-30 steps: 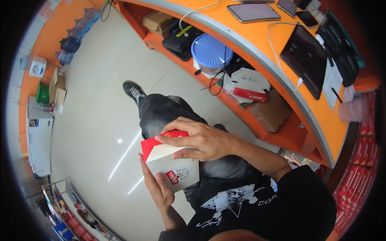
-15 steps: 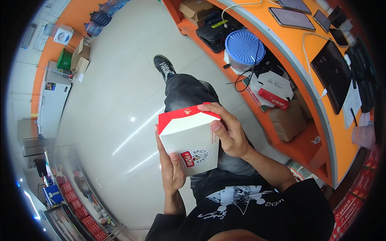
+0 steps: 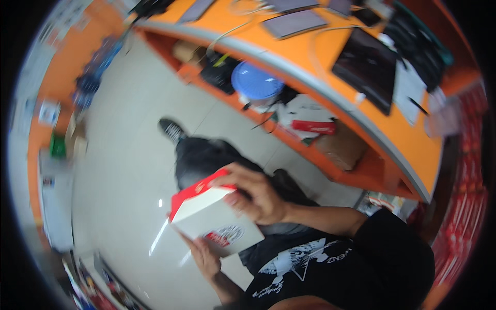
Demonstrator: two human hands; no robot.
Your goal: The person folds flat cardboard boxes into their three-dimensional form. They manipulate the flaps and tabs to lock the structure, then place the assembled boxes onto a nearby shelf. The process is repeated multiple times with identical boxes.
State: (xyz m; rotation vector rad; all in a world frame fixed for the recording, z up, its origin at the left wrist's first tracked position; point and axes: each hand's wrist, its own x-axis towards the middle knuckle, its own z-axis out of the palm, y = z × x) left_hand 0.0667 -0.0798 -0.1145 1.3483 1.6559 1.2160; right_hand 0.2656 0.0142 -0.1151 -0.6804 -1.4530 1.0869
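Between my hands I hold a white folded food carton (image 3: 219, 219) with a red top edge and a round printed label on its side. My right hand (image 3: 256, 196) grips the upper right corner, fingers over the red edge and thumb on the white face. Under the lower left side, my left hand (image 3: 204, 256) supports the carton with its thumb against it. The carton is tilted and hangs above my lap and the pale floor. Some of the left fingers are hidden behind it.
To my right curves an orange counter (image 3: 310, 49) bearing phones, cables and a dark laptop (image 3: 367, 70). Its lower shelf holds a tub with a blue lid (image 3: 257, 81) and a brown package (image 3: 343, 144). Red boxes (image 3: 462, 217) are stacked at far right. Water bottles (image 3: 88, 85) line the far wall.
My view has swung to the right, bringing more of the counter in. The carton has shifted left and down in the picture and tilted, still held in both hands.
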